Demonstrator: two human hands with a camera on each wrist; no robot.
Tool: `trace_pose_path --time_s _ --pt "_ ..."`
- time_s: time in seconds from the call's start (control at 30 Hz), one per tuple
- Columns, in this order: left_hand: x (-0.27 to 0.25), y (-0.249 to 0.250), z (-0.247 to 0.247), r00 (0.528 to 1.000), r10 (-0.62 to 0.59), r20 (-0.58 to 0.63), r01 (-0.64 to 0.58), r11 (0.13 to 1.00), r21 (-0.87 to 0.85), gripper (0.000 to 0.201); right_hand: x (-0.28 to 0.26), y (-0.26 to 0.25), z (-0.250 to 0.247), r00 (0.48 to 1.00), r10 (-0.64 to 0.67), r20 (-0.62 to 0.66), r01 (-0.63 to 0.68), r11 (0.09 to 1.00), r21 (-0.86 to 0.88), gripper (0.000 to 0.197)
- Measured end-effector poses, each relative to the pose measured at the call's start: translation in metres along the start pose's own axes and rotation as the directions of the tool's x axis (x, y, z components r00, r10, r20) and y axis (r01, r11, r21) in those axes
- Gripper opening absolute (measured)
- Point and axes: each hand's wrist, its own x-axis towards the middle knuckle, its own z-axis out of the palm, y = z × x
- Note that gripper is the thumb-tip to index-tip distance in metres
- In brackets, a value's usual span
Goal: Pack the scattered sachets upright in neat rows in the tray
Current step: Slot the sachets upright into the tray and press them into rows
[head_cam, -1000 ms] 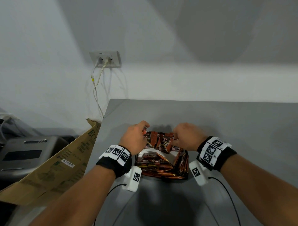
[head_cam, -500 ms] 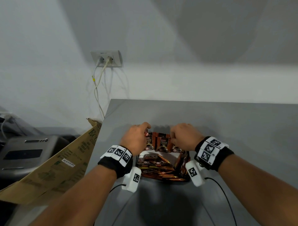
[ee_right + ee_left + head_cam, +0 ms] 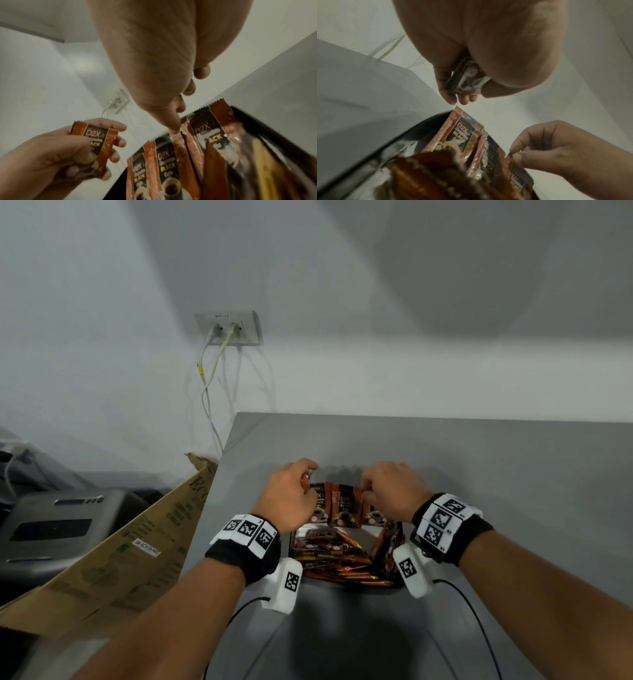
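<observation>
The upright sachets (image 3: 344,506) are standing in a row along the far edge of the black tray (image 3: 292,546), their printed faces turned toward the person, with the tray itself sitting near the middle of the grey table (image 3: 479,474). At six o'clock from that row, inside the tray, the loose sachets (image 3: 337,556) are lying in a jumbled heap. The right hand (image 3: 392,494) is reaching in from four o'clock, knuckles up and wrist bent down, and its thumb and forefinger are pinching the serrated top edge of a sachet at the three o'clock end of the row, while the remaining fingers are curling loosely behind. The left hand (image 3: 291,496) is hovering at nine o'clock of the row, just beside the tray's far corner, palm turned inward. Its fingers are wrapping round a held sachet (image 3: 96,143), the thumb pressing on the printed face and the fingertips closing behind the packet. Both forearms are stretching forward from the lower corners, each wearing a black wristband with white coded tags. A cardboard box (image 3: 113,559) is leaning beside the table at eight o'clock, and a wall socket (image 3: 227,328) with two plugged cables is sitting at eleven o'clock.
</observation>
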Motion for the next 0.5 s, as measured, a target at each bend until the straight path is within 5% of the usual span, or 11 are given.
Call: trace_pose_path --time_s 0.13,0.27,0.4,0.5 --pt "-0.001 0.014 -0.008 0.995 -0.099 0.007 0.096 0.943 -0.318 0.041 -0.007 0.0 -0.017 0.99 0.041 -0.133 -0.008 0.971 0.241 0.016" --pt "0.003 0.039 -0.007 0.998 -0.054 0.025 0.059 0.829 -0.556 0.045 -0.018 -0.021 -0.041 0.986 0.023 -0.162 0.07 0.834 0.548 0.023" --pt "0.005 0.053 -0.006 0.996 -0.064 0.056 0.085 0.766 -0.637 0.04 -0.024 -0.019 -0.057 0.966 0.088 -0.245 0.067 0.826 0.559 0.01" --pt "0.004 0.041 -0.009 0.985 -0.169 0.04 0.157 0.766 -0.623 0.027 -0.029 0.002 -0.058 0.971 0.147 -0.191 -0.042 0.882 0.469 0.011"
